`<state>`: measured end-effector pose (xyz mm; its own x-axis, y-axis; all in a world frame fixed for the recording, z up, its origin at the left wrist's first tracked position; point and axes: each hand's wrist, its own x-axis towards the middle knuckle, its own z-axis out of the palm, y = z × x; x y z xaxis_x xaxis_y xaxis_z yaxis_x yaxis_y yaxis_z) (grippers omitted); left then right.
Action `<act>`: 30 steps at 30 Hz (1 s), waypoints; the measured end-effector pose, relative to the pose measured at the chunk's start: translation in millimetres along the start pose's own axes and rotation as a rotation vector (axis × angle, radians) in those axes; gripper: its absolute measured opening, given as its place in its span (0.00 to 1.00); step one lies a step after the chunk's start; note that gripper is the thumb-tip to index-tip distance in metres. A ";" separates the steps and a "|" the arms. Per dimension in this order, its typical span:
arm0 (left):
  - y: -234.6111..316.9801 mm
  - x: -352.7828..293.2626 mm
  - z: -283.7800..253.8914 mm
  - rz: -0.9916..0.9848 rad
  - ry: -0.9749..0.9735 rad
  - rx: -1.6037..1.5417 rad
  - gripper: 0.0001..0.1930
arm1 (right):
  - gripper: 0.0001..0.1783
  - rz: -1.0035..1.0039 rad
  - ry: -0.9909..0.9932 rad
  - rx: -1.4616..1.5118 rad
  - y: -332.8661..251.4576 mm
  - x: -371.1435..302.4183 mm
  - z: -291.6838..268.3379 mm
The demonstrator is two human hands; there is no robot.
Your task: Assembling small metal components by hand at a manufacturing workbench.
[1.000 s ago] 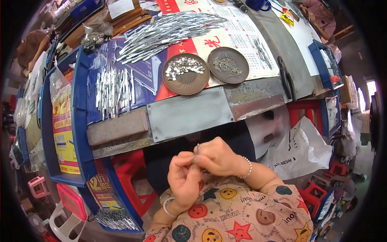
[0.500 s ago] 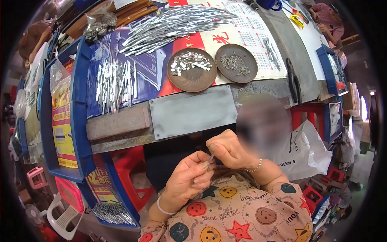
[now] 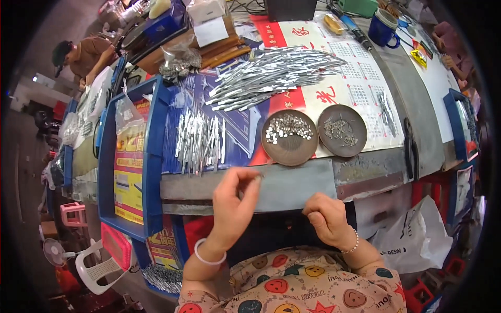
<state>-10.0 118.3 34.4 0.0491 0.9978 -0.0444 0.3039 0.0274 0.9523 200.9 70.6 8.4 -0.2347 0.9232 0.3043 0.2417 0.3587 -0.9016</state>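
My left hand [image 3: 235,203] reaches over the left part of a grey metal plate [image 3: 297,185] at the bench's front edge. Thumb and forefinger come together at the tips; whatever they pinch is too small to make out. Closer to me, my right hand [image 3: 329,219] is curled closed just off the plate's front edge, its contents hidden. Beyond the plate stands a round brown dish [image 3: 289,152] with small shiny silver discs. A second brown dish [image 3: 342,149], touching or nearly touching it, carries thin metal pins.
A long heap of slim metal strips [image 3: 271,78] lies at the back, with a smaller bunch [image 3: 198,138] at left. Black-handled pliers [image 3: 410,148] rest at right. A blue crate [image 3: 156,156] borders the left side. A blue mug [image 3: 383,28] stands far right.
My hands, together over my lap around a small metal piece, have come apart. The left moved forward over the plate; the right stays nearer me. The view has shifted, showing more of the bench's back.
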 end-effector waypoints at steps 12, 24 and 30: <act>-29.4 93.7 -18.7 0.282 0.133 1.117 0.07 | 0.07 -0.116 0.036 -0.016 19.4 2.1 1.8; -19.8 160.7 -19.3 0.440 -0.116 0.727 0.06 | 0.08 -0.144 0.012 -0.057 21.9 1.2 0.9; -30.8 171.6 -3.9 0.486 -0.124 0.827 0.06 | 0.09 -0.162 0.023 -0.086 23.1 -0.4 3.5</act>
<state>-14.7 288.9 -1.3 0.4317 0.8743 0.2219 0.7951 -0.4850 0.3640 203.3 78.0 -13.6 -0.2559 0.8548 0.4514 0.2826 0.5127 -0.8107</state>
